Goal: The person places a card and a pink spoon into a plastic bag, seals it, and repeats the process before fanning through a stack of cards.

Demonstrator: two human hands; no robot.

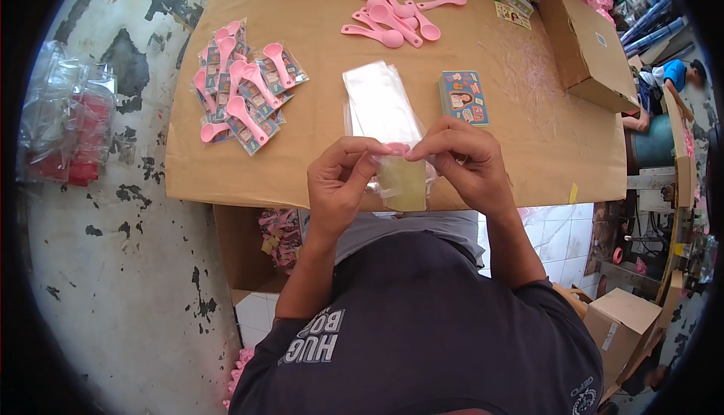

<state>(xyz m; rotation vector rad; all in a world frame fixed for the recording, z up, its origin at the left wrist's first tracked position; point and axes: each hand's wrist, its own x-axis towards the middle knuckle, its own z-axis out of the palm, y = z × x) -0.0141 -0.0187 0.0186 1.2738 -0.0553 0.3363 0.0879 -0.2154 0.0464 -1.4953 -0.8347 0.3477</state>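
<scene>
In front of my body, both hands pinch the top of a clear plastic bag (388, 177). Inside or behind it shows a pale yellow-green card (408, 189), and a bit of pink plastic (397, 148) sits between my fingertips. My left hand (343, 177) is closed at the bag's left corner. At the right corner, my right hand (466, 160) is closed too. Just beyond lies a stack of clear empty bags (379, 98). A stack of printed blue cards (464, 97) is beyond my right hand.
Loose pink spoons (392, 19) lie at the table's far side. Packed spoons with cards (241, 87) are heaped at left. A cardboard box (584, 49) stands at the right edge; another person (675, 76) is beyond it. Bagged material (72, 113) lies far left.
</scene>
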